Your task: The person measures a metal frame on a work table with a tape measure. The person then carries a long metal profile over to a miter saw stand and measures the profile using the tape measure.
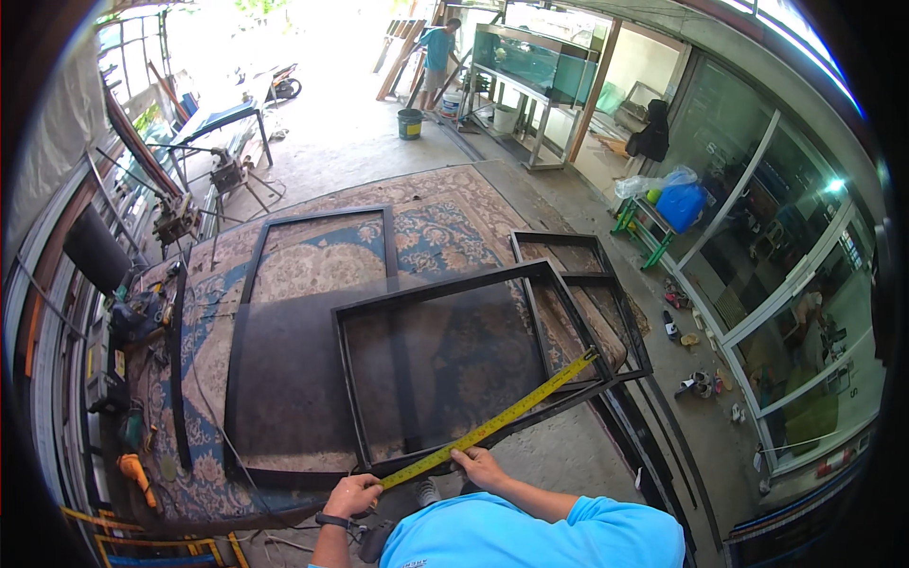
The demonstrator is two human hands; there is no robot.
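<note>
A yellow tape measure (511, 414) stretches slantwise above the near side of the carpet (459, 191), lying along a dark metal frame (437, 288). The left hand (352, 495) is curled around the tape's near end by the frame's lower left corner; the right hand (478, 467) grips the strip farther along, thumb on top. A larger frame (324, 216) lies on the carpet, partly beneath the first. Beyond the carpet's far edge stands a dark green bucket (409, 125), its contents too small to make out. Farther right past that edge, a glass tank (530, 62) sits on a metal stand, blue-green inside, though whether it holds water cannot be told; a white bucket (505, 118) is under it. Right of the carpet, a green-legged bench (625, 223) carries a bulging blue bag (682, 204), its contents hidden.
</note>
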